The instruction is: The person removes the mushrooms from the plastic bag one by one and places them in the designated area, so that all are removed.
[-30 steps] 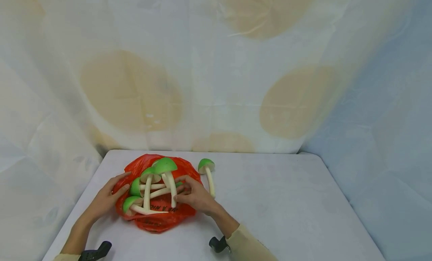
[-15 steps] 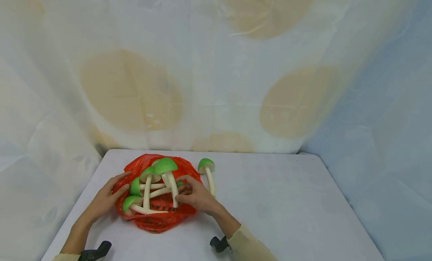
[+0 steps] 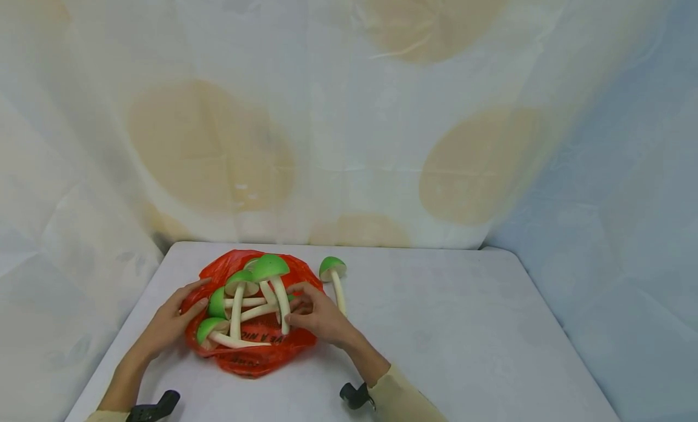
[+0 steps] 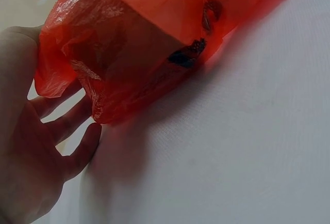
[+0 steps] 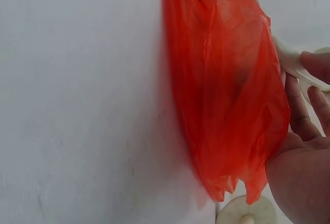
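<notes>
A red plastic bag (image 3: 248, 362) lies spread at the table's left with several green-capped, white-stemmed mushrooms (image 3: 220, 301) piled in it; they look like models. My left hand (image 3: 170, 325) holds the bag's left rim, with plastic between thumb and fingers; in the left wrist view, spread fingers (image 4: 77, 154) show below the draped plastic. At the bag's right side, my right hand (image 3: 322, 318) pinches the stem of the topmost mushroom (image 3: 271, 268), whose cap leans over the others. The right wrist view shows this pale stem (image 5: 291, 59) beside the thumb; the fingertips are partly hidden.
One loose mushroom (image 3: 332, 268) lies on the table just right of the bag, partly hidden by my right hand. The white table (image 3: 463, 337) extends to the right. Pale curtains (image 3: 349, 137) with yellow discs stand behind it, and sheets hang at both sides.
The topmost mushroom, pinched in my right hand, has shifted slightly right, and its stem now shows more apart from the one behind it. My left hand stays nearly still.
</notes>
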`<state>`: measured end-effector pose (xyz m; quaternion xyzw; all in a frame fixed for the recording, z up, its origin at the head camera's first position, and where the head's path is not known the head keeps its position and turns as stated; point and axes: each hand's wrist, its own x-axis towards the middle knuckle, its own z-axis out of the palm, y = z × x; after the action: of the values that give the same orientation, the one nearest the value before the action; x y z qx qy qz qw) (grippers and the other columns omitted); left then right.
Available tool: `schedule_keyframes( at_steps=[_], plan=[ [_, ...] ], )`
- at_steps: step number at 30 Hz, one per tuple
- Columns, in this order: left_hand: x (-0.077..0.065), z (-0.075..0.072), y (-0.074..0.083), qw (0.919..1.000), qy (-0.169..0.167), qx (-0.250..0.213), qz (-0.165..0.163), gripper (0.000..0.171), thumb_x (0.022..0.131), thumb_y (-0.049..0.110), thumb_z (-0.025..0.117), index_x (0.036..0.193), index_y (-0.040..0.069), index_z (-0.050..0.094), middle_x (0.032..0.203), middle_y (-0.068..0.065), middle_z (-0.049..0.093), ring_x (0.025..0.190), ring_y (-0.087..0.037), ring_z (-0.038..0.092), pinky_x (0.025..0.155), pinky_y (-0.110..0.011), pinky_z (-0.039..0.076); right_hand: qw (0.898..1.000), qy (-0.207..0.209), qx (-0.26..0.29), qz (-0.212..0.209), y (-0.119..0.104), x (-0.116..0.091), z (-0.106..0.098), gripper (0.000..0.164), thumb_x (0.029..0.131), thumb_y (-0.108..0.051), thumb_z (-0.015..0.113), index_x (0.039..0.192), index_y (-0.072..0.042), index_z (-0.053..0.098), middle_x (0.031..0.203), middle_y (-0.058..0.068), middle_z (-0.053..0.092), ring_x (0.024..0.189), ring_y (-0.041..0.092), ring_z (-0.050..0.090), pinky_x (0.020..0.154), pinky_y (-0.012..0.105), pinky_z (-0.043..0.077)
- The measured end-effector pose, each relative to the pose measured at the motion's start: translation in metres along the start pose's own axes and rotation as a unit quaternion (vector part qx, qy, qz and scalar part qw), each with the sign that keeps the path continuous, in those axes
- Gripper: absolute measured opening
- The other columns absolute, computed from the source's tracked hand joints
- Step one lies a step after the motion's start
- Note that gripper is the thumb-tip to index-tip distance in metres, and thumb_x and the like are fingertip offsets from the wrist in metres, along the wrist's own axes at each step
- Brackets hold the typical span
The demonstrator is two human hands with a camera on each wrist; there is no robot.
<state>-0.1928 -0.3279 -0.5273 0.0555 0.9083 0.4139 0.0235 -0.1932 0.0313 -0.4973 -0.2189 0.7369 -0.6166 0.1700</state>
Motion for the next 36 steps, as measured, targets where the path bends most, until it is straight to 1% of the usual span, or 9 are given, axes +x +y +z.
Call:
schedule_keyframes(
  at_steps=[3, 8, 14, 18, 26, 36],
  plan=[
    [0.000, 0.000, -0.001, 1.0000, 0.000, 0.001, -0.001, 0.064, 0.102, 0.048, 0.054, 0.155, 0.019, 0.037, 0.159, -0.026, 0.030, 0.144, -0.055, 0.024, 0.101, -0.082, 0.026, 1.000, 0.008, -0.009, 0.006, -0.001, -0.001, -0.002, 0.043, 0.091, -0.018, 0.071, 0.131, -0.020, 0.055, 0.106, 0.003, 0.068, 0.092, 0.015, 0.068, 0.082, 0.025, 0.058],
    [0.002, -0.001, -0.003, 1.0000, -0.001, -0.002, -0.003, 0.066, 0.101, 0.050, 0.054, 0.156, 0.018, 0.036, 0.159, -0.027, 0.029, 0.144, -0.055, 0.023, 0.101, -0.082, 0.026, 1.000, 0.019, -0.009, 0.003, -0.003, -0.002, -0.006, 0.042, 0.091, -0.019, 0.071, 0.130, -0.020, 0.055, 0.105, 0.003, 0.069, 0.093, 0.017, 0.068, 0.082, 0.026, 0.058],
    [0.002, -0.001, -0.002, 0.9999, -0.005, 0.003, -0.012, 0.068, 0.101, 0.053, 0.053, 0.156, 0.018, 0.035, 0.159, -0.027, 0.028, 0.144, -0.056, 0.022, 0.100, -0.083, 0.026, 1.000, 0.027, -0.012, -0.005, -0.006, -0.003, -0.010, 0.043, 0.090, -0.016, 0.070, 0.130, -0.019, 0.055, 0.105, 0.003, 0.069, 0.093, 0.017, 0.068, 0.081, 0.027, 0.058],
    [0.002, -0.001, 0.000, 0.9998, -0.009, 0.003, -0.016, 0.068, 0.101, 0.053, 0.053, 0.156, 0.018, 0.035, 0.159, -0.028, 0.027, 0.144, -0.057, 0.022, 0.100, -0.083, 0.026, 1.000, 0.031, -0.004, -0.004, -0.005, -0.004, -0.013, 0.043, 0.090, -0.014, 0.070, 0.130, -0.019, 0.055, 0.105, 0.004, 0.069, 0.092, 0.016, 0.068, 0.081, 0.028, 0.059],
    [0.000, 0.000, 0.002, 0.9998, -0.012, 0.003, -0.012, 0.067, 0.101, 0.051, 0.053, 0.156, 0.017, 0.035, 0.159, -0.029, 0.027, 0.143, -0.057, 0.022, 0.101, -0.083, 0.025, 0.999, 0.041, -0.009, -0.005, -0.004, -0.007, -0.020, 0.044, 0.091, -0.016, 0.070, 0.132, -0.020, 0.055, 0.108, 0.006, 0.067, 0.096, 0.019, 0.066, 0.082, 0.030, 0.059],
    [0.000, -0.001, 0.002, 0.9999, -0.006, 0.000, -0.009, 0.066, 0.101, 0.051, 0.053, 0.155, 0.016, 0.037, 0.158, -0.028, 0.029, 0.143, -0.056, 0.023, 0.101, -0.083, 0.025, 0.997, 0.069, -0.022, 0.013, -0.003, -0.009, -0.032, 0.042, 0.091, -0.019, 0.071, 0.131, -0.026, 0.058, 0.110, 0.003, 0.067, 0.101, 0.020, 0.064, 0.085, 0.035, 0.059]
  ],
)
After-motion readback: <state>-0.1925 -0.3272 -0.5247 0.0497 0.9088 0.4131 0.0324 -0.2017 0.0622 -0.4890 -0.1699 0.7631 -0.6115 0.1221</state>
